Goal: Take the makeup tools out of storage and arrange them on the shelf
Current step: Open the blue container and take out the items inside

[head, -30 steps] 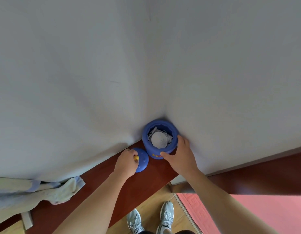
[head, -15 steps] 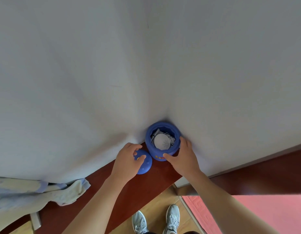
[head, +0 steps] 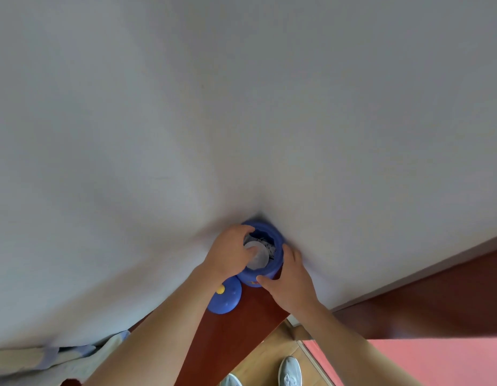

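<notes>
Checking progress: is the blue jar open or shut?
Open: lid lies beside the blue jar; left hand pinches a white disc inside.

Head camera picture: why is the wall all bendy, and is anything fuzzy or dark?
Head view: the wide lens bows the white wall and splays the red-brown shelf; a soft shadow sits in the corner behind the blue jar; the white round thing under the left hand looks slightly soft; no glare.

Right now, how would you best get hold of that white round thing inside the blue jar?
By its rim, from straight above. The white round thing faces up inside the blue jar, whose walls block the sides. The left hand pinches it from the top while the right hand holds the jar.
</notes>
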Demonstrator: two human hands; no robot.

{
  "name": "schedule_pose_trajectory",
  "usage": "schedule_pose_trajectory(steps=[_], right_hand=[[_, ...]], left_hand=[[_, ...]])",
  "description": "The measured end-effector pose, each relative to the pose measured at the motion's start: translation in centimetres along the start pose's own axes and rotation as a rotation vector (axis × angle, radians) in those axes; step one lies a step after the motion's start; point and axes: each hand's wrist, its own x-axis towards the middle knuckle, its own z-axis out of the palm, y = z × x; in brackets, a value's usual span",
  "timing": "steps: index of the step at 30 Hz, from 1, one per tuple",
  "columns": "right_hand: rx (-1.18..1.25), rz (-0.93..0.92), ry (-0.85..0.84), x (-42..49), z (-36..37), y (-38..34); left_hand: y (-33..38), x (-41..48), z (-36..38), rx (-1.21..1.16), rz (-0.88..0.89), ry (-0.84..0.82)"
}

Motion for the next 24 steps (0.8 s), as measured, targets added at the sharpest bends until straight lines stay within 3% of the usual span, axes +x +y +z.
schedule_pose_trajectory(steps=[7, 24], right_hand=[[0.024, -0.011, -0.01, 0.2, -0.1, 0.1], [0.006, -0.01, 0.0, 0.5, 0.0, 0.6]], left_hand=[[0.4, 2.0, 1.7, 0.055, -0.083, -0.16], [0.4, 3.5, 3.6, 0.073, -0.178, -0.264]])
